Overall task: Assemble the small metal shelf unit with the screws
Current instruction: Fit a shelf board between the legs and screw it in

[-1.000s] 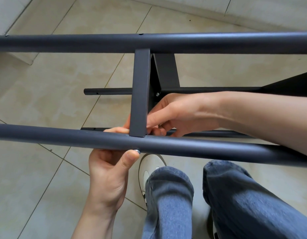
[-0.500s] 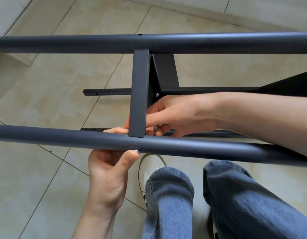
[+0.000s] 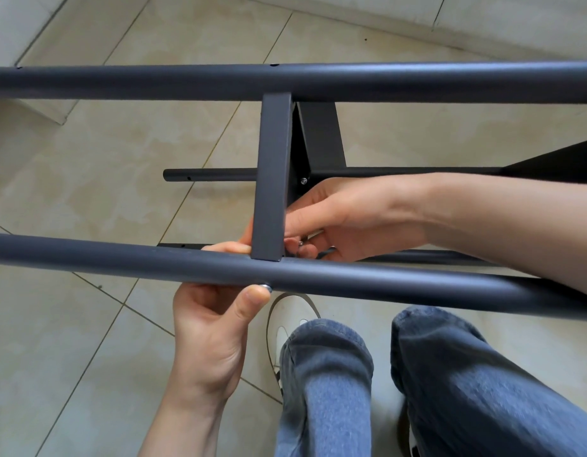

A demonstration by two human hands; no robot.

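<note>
The dark grey metal shelf frame lies on its side across the view. Its near tube (image 3: 120,258) and far tube (image 3: 153,80) run left to right, joined by a flat crossbar (image 3: 272,179). My left hand (image 3: 213,324) grips the near tube from below, its thumb pressing a silver screw head (image 3: 265,286) on the tube's near side, the index fingertip showing over the top. My right hand (image 3: 338,219) reaches in behind the crossbar's lower end and pinches a small silver nut (image 3: 299,244) there. Another fitted screw (image 3: 304,181) shows higher up inside the frame.
Beige floor tiles lie under the frame. My legs in blue jeans (image 3: 325,384) and a white shoe (image 3: 285,328) are directly below the near tube. Two thinner lower tubes (image 3: 206,175) run beneath the frame, and a dark shelf panel (image 3: 556,159) stands at the right.
My right hand's fingers have shifted slightly at the crossbar's lower end, and the small nut now shows between them. The left hand and the frame stay where they were.
</note>
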